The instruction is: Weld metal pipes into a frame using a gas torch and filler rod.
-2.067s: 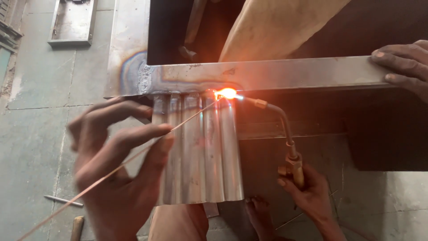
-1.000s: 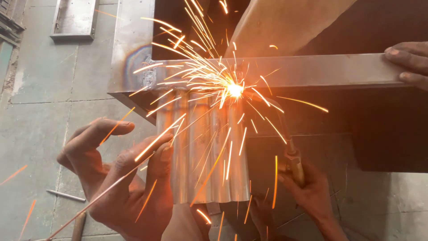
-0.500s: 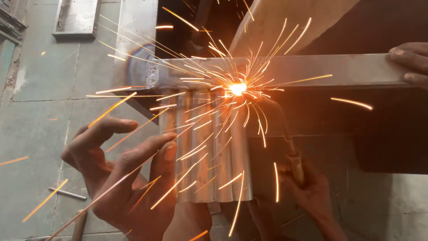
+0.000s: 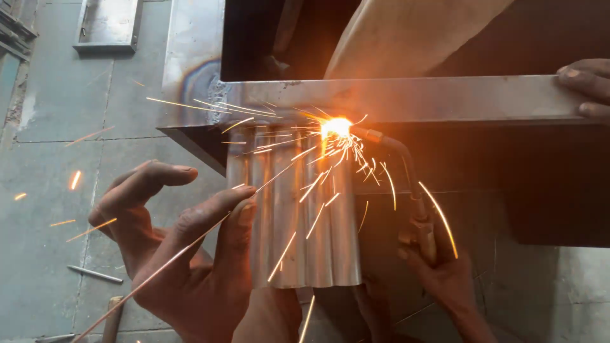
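Observation:
My left hand (image 4: 181,248) pinches a thin copper-coloured filler rod (image 4: 190,244) that slants up towards a glowing orange spot (image 4: 335,127). That spot sits where a fluted shiny metal sheet (image 4: 298,216) meets a flat steel bar (image 4: 419,98). My right hand (image 4: 438,263) grips the handle of a gas torch (image 4: 406,171), whose curved tip points at the glow. Sparks fly left and down from the joint. Another person's hand (image 4: 588,86) rests on the bar's right end.
A grey concrete floor (image 4: 57,159) lies below, with a short metal rod (image 4: 95,274) on it at lower left and a rectangular metal frame (image 4: 108,25) at top left. A wooden plank (image 4: 413,38) leans behind the bar in a dark recess.
The burst of sparks has shrunk from a wide spray to a few streaks. Both my hands and the other person's hand stay in nearly the same place.

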